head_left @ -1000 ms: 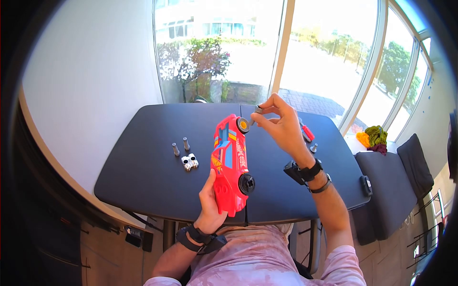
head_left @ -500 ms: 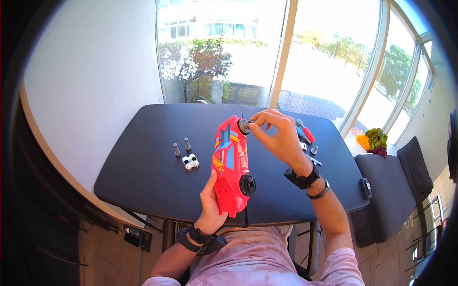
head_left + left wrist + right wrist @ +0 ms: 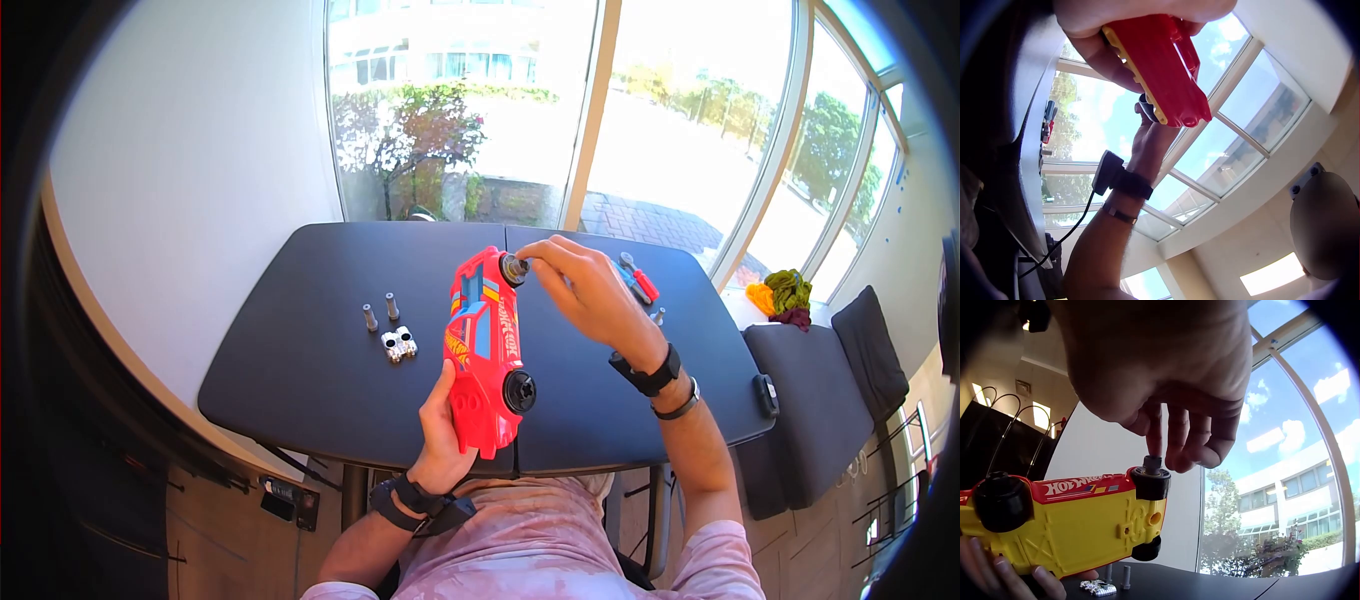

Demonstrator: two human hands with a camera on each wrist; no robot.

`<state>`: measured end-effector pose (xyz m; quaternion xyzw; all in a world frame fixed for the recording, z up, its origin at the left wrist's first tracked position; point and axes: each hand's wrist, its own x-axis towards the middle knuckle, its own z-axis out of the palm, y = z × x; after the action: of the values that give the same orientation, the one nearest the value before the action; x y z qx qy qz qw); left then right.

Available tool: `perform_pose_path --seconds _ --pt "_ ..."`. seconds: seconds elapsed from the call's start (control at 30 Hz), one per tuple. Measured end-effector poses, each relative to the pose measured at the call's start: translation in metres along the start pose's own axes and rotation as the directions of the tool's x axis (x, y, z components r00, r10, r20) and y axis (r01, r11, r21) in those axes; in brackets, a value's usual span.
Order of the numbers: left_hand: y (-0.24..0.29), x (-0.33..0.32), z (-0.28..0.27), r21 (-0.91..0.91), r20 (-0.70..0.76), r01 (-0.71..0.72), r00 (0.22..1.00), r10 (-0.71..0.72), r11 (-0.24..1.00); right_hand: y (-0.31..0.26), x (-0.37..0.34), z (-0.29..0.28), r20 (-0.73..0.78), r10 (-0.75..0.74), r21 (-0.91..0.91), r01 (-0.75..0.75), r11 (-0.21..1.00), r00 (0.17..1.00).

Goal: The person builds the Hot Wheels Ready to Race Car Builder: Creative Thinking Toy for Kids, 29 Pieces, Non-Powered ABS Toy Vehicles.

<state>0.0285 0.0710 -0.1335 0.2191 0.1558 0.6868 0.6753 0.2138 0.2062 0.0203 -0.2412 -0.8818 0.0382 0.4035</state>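
Note:
In the head view my left hand (image 3: 440, 425) grips a red toy car (image 3: 483, 350) near one end, holding it up on its side above the table. Its yellow underside (image 3: 1085, 528) faces the right wrist camera, with black wheels at both ends. A grey bolt (image 3: 1152, 462) stands in the hub of the far wheel (image 3: 1150, 481), its head sticking out. My right hand (image 3: 590, 290) has its index finger (image 3: 1155, 434) extended onto that bolt head, while the other fingers hang loosely bent beside it. The left wrist view shows the car's red body (image 3: 1160, 72) in my left fingers.
On the dark table (image 3: 300, 390), two grey bolts (image 3: 371, 318) stand left of the car beside a silver engine-like piece (image 3: 400, 345). A red-handled tool (image 3: 645, 287) and another bolt (image 3: 659, 316) lie behind my right hand. A black device (image 3: 767, 394) sits at the right edge.
My right hand brought the pinched bolt to the far wheel and into its hub. Its fingers have loosened, and the index finger now presses the bolt head. The car stays nearly still.

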Motion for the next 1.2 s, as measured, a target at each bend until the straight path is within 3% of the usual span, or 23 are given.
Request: perform_pose_path --seconds 0.13,0.23,0.33,0.43,0.53,0.63,0.73,0.93,1.2 --pt "0.0 -0.002 0.001 0.017 0.004 0.004 1.0 -0.004 1.0 -0.003 0.002 -0.008 0.074 0.045 -0.125 -0.036 0.991 0.996" --pt "0.001 -0.002 0.001 0.022 0.007 0.008 1.0 -0.008 1.0 -0.004 0.001 -0.004 0.015 -0.033 0.02 0.033 0.999 0.999" --pt "0.0 -0.002 0.002 0.022 -0.003 -0.003 1.0 0.003 1.0 0.002 0.001 -0.012 0.203 0.121 -0.294 -0.058 0.954 0.972" --pt "0.0 -0.001 0.002 0.015 0.009 -0.002 1.0 0.002 1.0 -0.006 0.0 -0.005 -0.003 -0.006 -0.042 0.006 0.999 1.0" --pt "0.0 -0.002 0.002 0.007 0.013 0.003 1.0 -0.004 1.0 0.0 0.001 -0.013 0.182 0.038 -0.21 0.001 0.978 0.982" --pt "0.0 -0.002 0.003 0.004 0.012 0.006 1.0 -0.006 1.0 -0.003 0.001 -0.01 0.127 0.022 -0.136 -0.005 0.991 0.992" --pt "0.001 -0.002 0.003 0.016 0.004 0.008 1.0 -0.008 1.0 -0.001 0.0 -0.003 0.108 -0.077 -0.028 0.081 0.996 0.991" --pt "0.0 -0.002 0.001 0.022 0.001 0.016 1.0 -0.016 1.0 -0.008 0.005 -0.001 0.187 0.067 -0.216 -0.026 0.976 0.98" --pt "-0.001 -0.001 -0.003 -0.005 0.017 0.034 0.999 -0.034 0.999 0.004 0.001 0.01 0.161 0.064 -0.206 -0.029 0.978 0.985"
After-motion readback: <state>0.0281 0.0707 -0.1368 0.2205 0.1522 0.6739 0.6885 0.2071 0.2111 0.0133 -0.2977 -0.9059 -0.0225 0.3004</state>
